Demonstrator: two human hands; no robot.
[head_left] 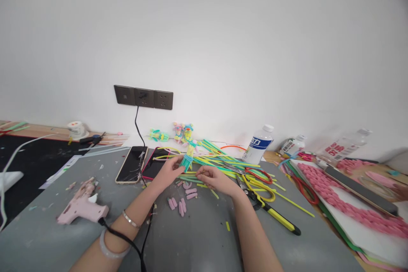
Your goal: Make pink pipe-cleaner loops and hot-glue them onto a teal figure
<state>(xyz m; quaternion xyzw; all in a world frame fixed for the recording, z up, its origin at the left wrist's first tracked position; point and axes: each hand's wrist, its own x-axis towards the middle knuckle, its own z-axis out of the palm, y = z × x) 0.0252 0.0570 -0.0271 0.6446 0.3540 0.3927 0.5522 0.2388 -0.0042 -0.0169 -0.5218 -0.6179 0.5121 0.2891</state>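
My left hand (172,172) is closed, its fingers gripping a small pipe-cleaner doll (190,151) by its teal skirt. The doll has a yellow upper body and is held upright. Just to the right, my right hand (215,178) is curled beside the skirt, its fingertips drawn together. Whether something small is between them is hidden. Several short pink pipe-cleaner pieces (181,206) lie on the grey mat (204,242) below both hands. Behind my right hand spread loose green and yellow pipe cleaners (223,157).
A pink glue gun (83,209) rests at left, its cord passing my left forearm. Phones (131,165) lie behind my left hand. Finished dolls (183,131) stand by the wall. To the right are yellow-handled pliers (280,217), red scissors (259,175) and a bottle (259,144).
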